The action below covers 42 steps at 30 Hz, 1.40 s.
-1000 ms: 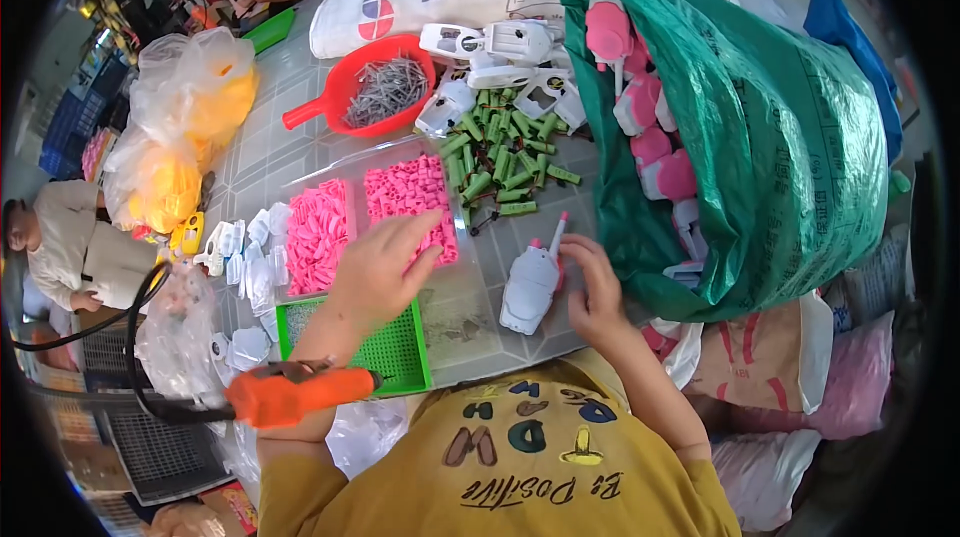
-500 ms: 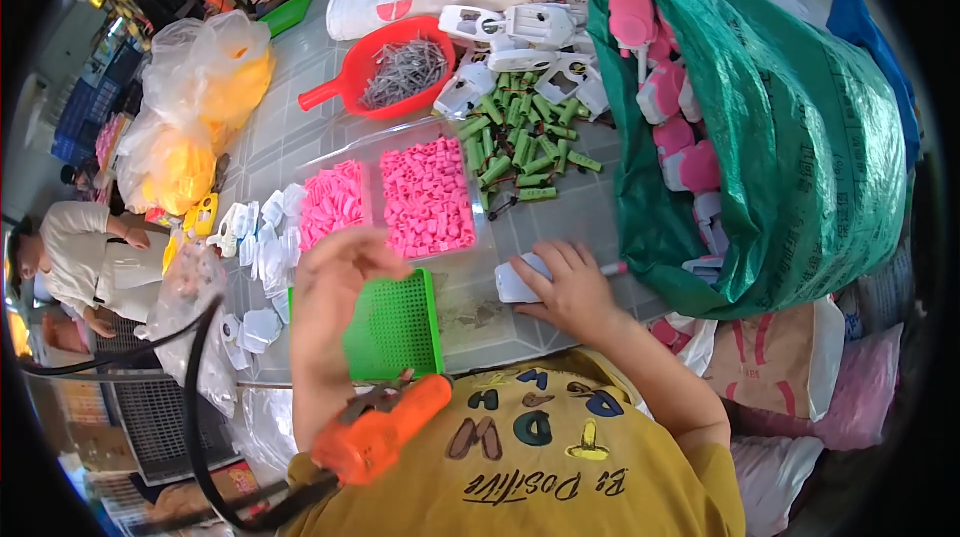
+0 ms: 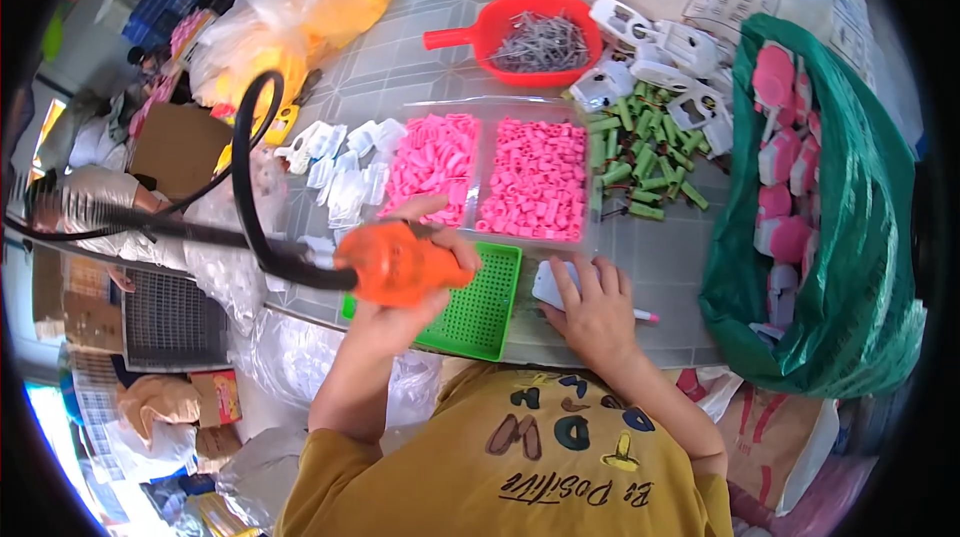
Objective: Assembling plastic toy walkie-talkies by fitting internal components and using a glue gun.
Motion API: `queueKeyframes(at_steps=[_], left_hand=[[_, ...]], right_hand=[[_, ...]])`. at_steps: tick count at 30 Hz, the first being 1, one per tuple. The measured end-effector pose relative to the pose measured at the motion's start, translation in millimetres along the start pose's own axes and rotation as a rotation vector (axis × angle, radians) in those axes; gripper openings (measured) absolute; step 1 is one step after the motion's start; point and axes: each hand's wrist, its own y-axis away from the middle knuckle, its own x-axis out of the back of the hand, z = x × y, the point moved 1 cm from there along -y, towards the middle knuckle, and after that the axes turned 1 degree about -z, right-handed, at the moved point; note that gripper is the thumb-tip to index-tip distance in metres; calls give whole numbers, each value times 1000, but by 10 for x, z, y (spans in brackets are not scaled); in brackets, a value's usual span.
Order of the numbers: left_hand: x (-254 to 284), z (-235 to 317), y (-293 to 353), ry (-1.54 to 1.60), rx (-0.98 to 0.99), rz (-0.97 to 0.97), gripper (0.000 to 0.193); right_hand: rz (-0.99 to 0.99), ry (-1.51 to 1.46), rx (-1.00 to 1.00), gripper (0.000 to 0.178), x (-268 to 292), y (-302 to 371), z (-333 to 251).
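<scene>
My left hand [image 3: 418, 309] is closed around an orange electric screwdriver [image 3: 388, 262], held slightly above a green perforated tray [image 3: 480, 315]. A black coiled cable and hose run from the tool toward the left. My right hand [image 3: 600, 315] rests on the table with its fingers over a small white plastic casing [image 3: 552, 283]. A thin white piece with a pink tip [image 3: 648, 317] sticks out past that hand; the palm hides where it joins. Beyond both hands lies a clear divided box holding pink clip-like parts [image 3: 432, 165] and small pink pieces [image 3: 535, 177].
A red scoop [image 3: 448, 39] holds screws [image 3: 540, 43]. Green cylindrical batteries [image 3: 650, 157] and white housings [image 3: 690, 49] lie to its right. An open green bag [image 3: 840, 277] contains pink-and-white devices [image 3: 778, 152]. White parts [image 3: 345, 172] lie left; another person [image 3: 90, 217] is beyond.
My left hand has taken hold of the orange screwdriver, which hung near my body, and raised it over the table. The right hand stays on the casing. The view has shifted left.
</scene>
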Motion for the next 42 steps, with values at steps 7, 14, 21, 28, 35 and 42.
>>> queueKeyframes(at_steps=[7,14,21,28,35,42], left_hand=[[257,-257,-31,-91,-122,210,18],[470,-534,6,-259,-4,219,21],[442,-525,-5,-70,-72,211,31],[453,-549,35,-135,-101,183,31],[473,-633,85,-166,-47,199,33],[90,-287,-66,-158,-198,134,27]], right_hand=[[71,15,12,68,-32,-56,-18],[39,-30,24,74,-21,-73,27],[40,-16,30,75,-24,-82,16],[36,-15,27,74,-16,-73,26],[34,-14,20,76,-29,-54,41],[-45,-33,14,80,45,-88,32]])
